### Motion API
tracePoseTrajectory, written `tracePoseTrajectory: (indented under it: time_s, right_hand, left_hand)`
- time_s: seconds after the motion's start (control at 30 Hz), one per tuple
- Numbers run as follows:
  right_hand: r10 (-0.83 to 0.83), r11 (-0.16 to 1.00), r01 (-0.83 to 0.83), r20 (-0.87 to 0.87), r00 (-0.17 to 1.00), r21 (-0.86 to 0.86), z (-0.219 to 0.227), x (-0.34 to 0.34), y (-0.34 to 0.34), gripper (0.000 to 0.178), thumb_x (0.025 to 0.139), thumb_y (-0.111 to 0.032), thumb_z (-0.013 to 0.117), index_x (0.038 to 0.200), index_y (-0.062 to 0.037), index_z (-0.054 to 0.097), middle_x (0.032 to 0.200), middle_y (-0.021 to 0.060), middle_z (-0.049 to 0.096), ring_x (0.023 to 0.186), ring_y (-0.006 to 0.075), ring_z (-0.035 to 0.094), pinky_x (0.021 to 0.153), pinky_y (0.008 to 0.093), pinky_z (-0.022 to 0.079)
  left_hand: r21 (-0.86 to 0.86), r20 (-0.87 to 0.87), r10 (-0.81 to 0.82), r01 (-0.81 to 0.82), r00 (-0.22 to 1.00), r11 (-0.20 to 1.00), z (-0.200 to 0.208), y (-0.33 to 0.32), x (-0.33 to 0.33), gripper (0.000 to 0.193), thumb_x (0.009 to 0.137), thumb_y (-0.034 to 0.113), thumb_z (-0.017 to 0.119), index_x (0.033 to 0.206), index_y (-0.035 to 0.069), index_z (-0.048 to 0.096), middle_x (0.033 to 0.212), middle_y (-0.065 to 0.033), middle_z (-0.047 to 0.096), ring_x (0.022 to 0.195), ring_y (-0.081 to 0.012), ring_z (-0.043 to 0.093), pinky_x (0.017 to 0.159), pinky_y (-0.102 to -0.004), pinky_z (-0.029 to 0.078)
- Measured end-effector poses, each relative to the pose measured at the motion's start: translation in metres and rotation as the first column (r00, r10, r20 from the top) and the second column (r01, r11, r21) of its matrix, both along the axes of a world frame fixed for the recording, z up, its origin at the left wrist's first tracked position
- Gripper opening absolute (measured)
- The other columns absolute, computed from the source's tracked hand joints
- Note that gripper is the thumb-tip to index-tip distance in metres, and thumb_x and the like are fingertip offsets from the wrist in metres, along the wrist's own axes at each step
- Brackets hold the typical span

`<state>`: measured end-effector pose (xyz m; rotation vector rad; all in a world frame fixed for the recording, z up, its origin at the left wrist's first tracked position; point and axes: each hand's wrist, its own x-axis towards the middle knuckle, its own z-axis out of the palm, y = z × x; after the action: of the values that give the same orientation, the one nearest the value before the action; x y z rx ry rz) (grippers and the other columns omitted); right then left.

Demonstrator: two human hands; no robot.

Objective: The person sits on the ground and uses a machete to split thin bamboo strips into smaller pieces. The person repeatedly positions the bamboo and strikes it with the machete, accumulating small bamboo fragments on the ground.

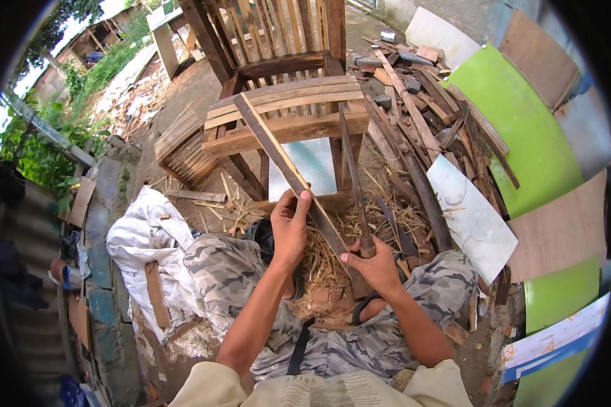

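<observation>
A wooden strip (pixel 267 140) is grasped near its middle by the fingers of the left hand (pixel 290 222); its lower part and a long tool (pixel 367 248) are gripped by those of the right hand (pixel 378 270). The strip's lower end is partly hidden. What is inside the white sack (pixel 146 227) cannot be told. The front edge of the chair (pixel 312 125) is crossed by the strip; contact is unclear. Beyond, open ground (pixel 198 83) is seen.

This side of the wooden chair (pixel 319 127), both hands (pixel 289 227) hold a wooden strip (pixel 273 150), the right one (pixel 379 270) gripping a slim tool (pixel 356 180) too.
</observation>
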<state>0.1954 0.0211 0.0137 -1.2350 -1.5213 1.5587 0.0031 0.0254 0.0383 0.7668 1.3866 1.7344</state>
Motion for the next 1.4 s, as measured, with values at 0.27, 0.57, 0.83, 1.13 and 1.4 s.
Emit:
tracePoseTrajectory:
  time_s: [0.27,0.57,0.83,1.13,1.4]
  right_hand:
    - [-0.005,1.000,0.005,-0.009,1.000,-0.007,0.010,0.008,0.011,0.025,0.077,-0.015,0.082,0.085,-0.0050,0.060,0.072,-0.0040,0.055,0.066,0.0066,0.049,0.063,0.0246,0.042]
    - [0.144,0.988,-0.142,0.023,0.989,-0.067,-0.001,0.015,0.019,0.031,0.076,-0.023,0.083,0.086,-0.0044,0.061,0.072,-0.0013,0.055,0.068,0.0108,0.050,0.065,0.0295,0.042]
    - [-0.131,0.981,0.060,0.401,0.907,0.185,-0.026,0.049,0.026,0.030,0.085,-0.027,0.073,0.096,0.0003,0.065,0.080,0.0090,0.068,0.074,0.0183,0.063,0.071,0.0331,0.049]
    - [-0.224,0.963,0.268,0.447,0.866,-0.037,-0.085,0.102,-0.001,0.030,0.083,-0.026,0.073,0.090,0.0009,0.062,0.067,0.0136,0.064,0.063,0.0250,0.064,0.063,0.0382,0.048]
    - [-0.189,0.981,0.175,0.621,0.761,0.084,-0.143,0.102,-0.061,0.038,0.085,-0.035,0.071,0.091,0.0020,0.062,0.064,0.0152,0.062,0.056,0.0284,0.062,0.056,0.0392,0.048]
  left_hand:
    - [0.173,0.209,0.041,-0.078,0.977,0.982,0.026,-0.012,-0.033,0.027,0.099,0.024,0.058,0.116,0.004,0.059,0.099,-0.0042,0.064,0.091,-0.0116,0.059,0.078,-0.0308,0.051]
    - [0.490,0.621,-0.237,-0.134,0.747,0.862,0.071,0.002,-0.124,0.046,0.097,0.054,0.048,0.091,0.009,0.049,0.071,-0.0005,0.040,0.063,-0.0145,0.038,0.055,-0.0290,0.035]
    - [0.352,0.464,-0.062,-0.119,0.884,0.928,0.038,0.005,-0.083,0.050,0.100,0.051,0.041,0.066,0.015,0.031,0.058,0.0030,0.023,0.050,-0.0102,0.021,0.046,-0.0273,0.022]
    - [0.341,0.254,-0.063,-0.028,0.965,0.940,-0.119,0.023,0.006,0.061,0.099,0.065,0.028,0.069,0.011,0.029,0.065,-0.0007,0.028,0.058,-0.0125,0.027,0.055,-0.0294,0.025]
    - [0.186,0.149,-0.080,0.051,0.986,0.981,-0.167,0.015,0.058,0.052,0.098,0.058,0.031,0.075,0.011,0.028,0.072,-0.0010,0.027,0.066,-0.0137,0.026,0.063,-0.0300,0.026]
